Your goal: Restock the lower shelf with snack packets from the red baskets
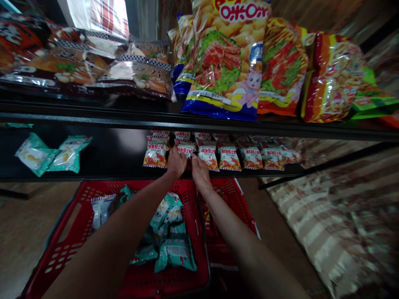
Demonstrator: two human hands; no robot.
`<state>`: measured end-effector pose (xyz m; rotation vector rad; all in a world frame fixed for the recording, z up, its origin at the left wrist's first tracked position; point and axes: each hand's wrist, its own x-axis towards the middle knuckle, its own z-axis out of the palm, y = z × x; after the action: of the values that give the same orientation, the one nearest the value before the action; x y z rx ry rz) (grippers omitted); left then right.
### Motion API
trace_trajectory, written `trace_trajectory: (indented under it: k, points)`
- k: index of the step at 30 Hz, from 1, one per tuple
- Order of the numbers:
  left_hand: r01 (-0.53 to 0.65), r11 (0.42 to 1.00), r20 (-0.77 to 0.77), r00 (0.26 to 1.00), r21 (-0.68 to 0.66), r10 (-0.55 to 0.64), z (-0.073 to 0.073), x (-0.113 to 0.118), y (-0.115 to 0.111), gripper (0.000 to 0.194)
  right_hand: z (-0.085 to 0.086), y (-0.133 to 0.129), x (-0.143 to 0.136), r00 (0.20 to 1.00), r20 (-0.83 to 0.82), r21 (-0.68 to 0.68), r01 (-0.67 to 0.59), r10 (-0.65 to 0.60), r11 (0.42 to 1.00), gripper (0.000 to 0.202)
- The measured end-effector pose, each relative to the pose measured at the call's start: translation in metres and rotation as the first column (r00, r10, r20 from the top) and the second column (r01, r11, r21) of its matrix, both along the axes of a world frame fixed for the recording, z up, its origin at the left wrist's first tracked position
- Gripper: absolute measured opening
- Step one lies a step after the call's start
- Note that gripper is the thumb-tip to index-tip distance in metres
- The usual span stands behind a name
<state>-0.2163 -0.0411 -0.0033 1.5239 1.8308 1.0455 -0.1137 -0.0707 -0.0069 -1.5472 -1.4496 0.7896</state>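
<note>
On the lower black shelf, several small orange-and-white snack bags (230, 157) stand in rows with their printed fronts facing out. Both my hands are at one snack bag (186, 148) in the front row. My left hand (176, 162) closes on its left side, fingertips against the front. From the right, my right hand (200, 168) grips the lower right edge with its thumb side. The bag's lower part is partly hidden by my fingers. Its neighbours stand close on both sides.
Below the shelf, a red basket (199, 272) holds teal snack bags (176, 253); a second red basket (246, 203) is beside it. Two teal bags (67, 153) lie at the shelf's left. The upper shelf (124, 116) carries large snack bags (226, 62). Striped fabric (305, 216) hangs at right.
</note>
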Motion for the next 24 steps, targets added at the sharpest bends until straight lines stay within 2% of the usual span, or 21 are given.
trace_trajectory:
  k: [6, 13, 19, 22, 24]
  points:
    - [-0.001, 1.0, 0.015, 1.0, -0.012, 0.001, 0.001, 0.0, -0.001, 0.042, 0.001, 0.001, 0.001, 1.0, 0.023, -0.044, -0.007, 0.008, 0.999, 0.062]
    - [-0.003, 1.0, 0.002, 1.0, 0.014, 0.003, -0.003, 0.0, -0.006, 0.044, 0.004, 0.001, 0.005, 0.998, 0.058, -0.017, 0.0, 0.001, 1.0, 0.059]
    - [0.031, 0.997, -0.034, 0.999, 0.064, -0.028, 0.001, 0.009, -0.017, 0.055, 0.013, -0.003, 0.01, 0.997, 0.073, 0.087, 0.033, -0.039, 0.996, 0.055]
    - [0.02, 0.997, -0.085, 0.996, 0.071, -0.014, 0.005, 0.014, -0.026, 0.062, 0.017, -0.003, 0.014, 0.995, 0.062, 0.152, 0.073, -0.083, 0.986, 0.053]
    - [0.062, 0.991, -0.097, 0.994, 0.116, -0.051, 0.008, 0.015, -0.035, 0.062, 0.018, -0.001, 0.02, 0.989, 0.065, 0.208, 0.12, -0.136, 0.971, 0.051]
